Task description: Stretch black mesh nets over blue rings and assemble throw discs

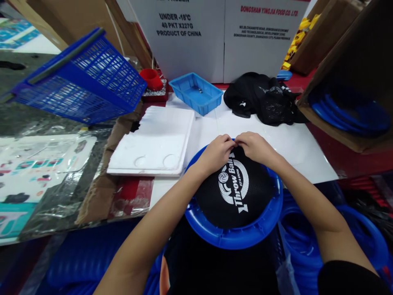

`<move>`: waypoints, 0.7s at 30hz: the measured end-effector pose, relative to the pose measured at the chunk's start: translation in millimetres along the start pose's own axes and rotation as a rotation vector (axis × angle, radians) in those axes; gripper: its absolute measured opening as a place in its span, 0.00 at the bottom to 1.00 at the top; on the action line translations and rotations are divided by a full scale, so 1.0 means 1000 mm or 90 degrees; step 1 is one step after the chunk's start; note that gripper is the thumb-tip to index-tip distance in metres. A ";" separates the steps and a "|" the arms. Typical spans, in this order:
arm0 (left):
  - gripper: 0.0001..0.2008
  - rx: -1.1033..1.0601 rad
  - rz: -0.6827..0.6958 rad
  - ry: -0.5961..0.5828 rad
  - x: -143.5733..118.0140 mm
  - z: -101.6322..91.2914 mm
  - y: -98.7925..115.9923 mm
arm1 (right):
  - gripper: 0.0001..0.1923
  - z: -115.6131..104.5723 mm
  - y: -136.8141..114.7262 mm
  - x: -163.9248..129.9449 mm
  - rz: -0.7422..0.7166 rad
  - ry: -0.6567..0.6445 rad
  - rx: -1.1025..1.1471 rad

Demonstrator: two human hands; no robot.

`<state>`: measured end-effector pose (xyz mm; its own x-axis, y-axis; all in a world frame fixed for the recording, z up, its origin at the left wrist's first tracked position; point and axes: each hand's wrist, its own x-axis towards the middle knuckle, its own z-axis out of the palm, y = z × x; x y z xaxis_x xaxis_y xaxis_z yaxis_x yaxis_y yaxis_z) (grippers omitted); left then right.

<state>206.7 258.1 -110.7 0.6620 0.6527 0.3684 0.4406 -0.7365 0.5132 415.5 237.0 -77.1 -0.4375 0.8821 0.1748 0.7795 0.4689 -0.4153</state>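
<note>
both the left hand [216,153] and right hand [256,148] pinch the black printed mesh fabric [235,190] at the far edge of the round blue plastic ring [236,239]. the stretched mesh could slip off the rim if either pinch loosens.

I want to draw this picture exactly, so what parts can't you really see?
Head view only:
- Far rim of the round blue plastic ring with black printed mesh: covered by the left hand and right hand.
- Fingertips: curled together, so the grip is unclear.
- Small items in the blue plastic tray: too tiny.
- White cardboard box: top print cut off by the edge.
</note>
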 end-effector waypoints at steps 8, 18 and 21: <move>0.15 0.057 -0.002 -0.085 0.010 -0.018 0.015 | 0.17 0.004 0.010 -0.032 -0.047 0.061 -0.003; 0.24 0.346 -0.196 -0.144 -0.055 -0.029 0.074 | 0.20 -0.014 0.007 -0.056 -0.100 0.010 -0.154; 0.31 0.305 -0.213 -0.129 -0.056 -0.023 0.068 | 0.18 -0.008 0.004 -0.042 -0.106 -0.038 -0.162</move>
<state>185.4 175.9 -78.9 0.5225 0.8498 0.0699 0.8363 -0.5267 0.1525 440.5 201.5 -78.8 -0.5883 0.7913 0.1664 0.7787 0.6099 -0.1474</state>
